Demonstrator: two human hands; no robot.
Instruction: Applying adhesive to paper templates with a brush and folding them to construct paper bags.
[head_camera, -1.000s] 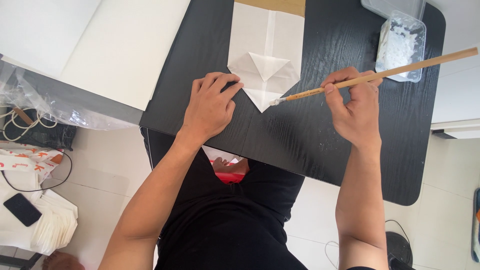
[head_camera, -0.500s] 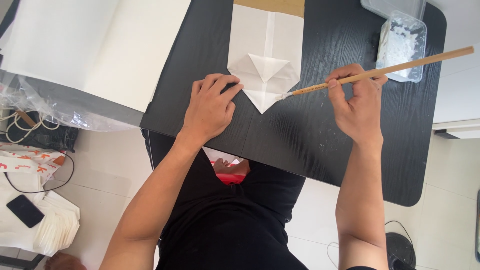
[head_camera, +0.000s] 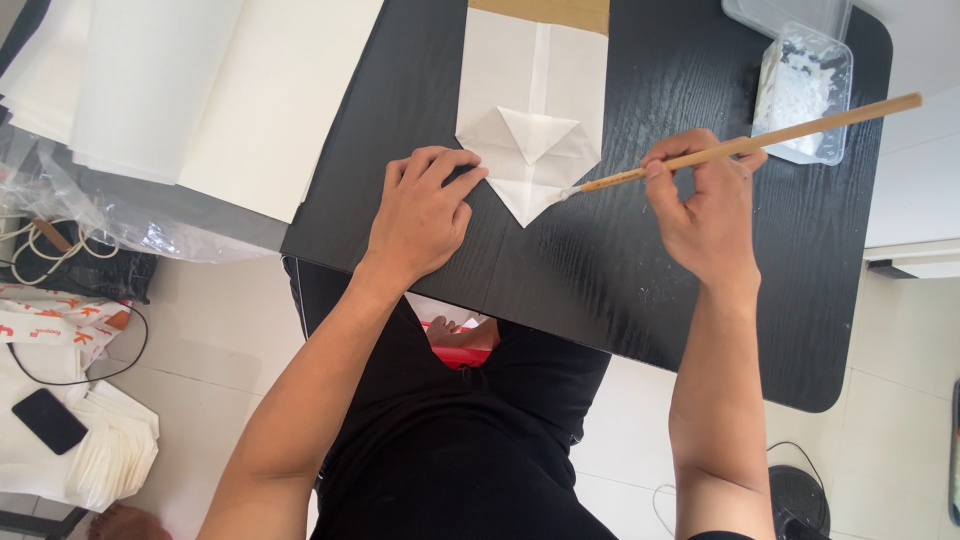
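Note:
A white folded paper bag (head_camera: 533, 110) lies on the black table (head_camera: 640, 260), its pointed folded bottom toward me. My left hand (head_camera: 420, 215) rests flat on the table, fingertips pressing the left edge of the folded point. My right hand (head_camera: 705, 205) grips a long wooden brush (head_camera: 760, 142), whose tip touches the right edge of the paper point.
A clear plastic tub (head_camera: 805, 90) with white paste stands at the table's far right. A stack of large white sheets (head_camera: 200, 90) lies at the left. On the floor to the left are a dark phone (head_camera: 50, 420), cables and white paper.
The brush tip has moved up along the right edge of the paper point. My left hand has stayed put.

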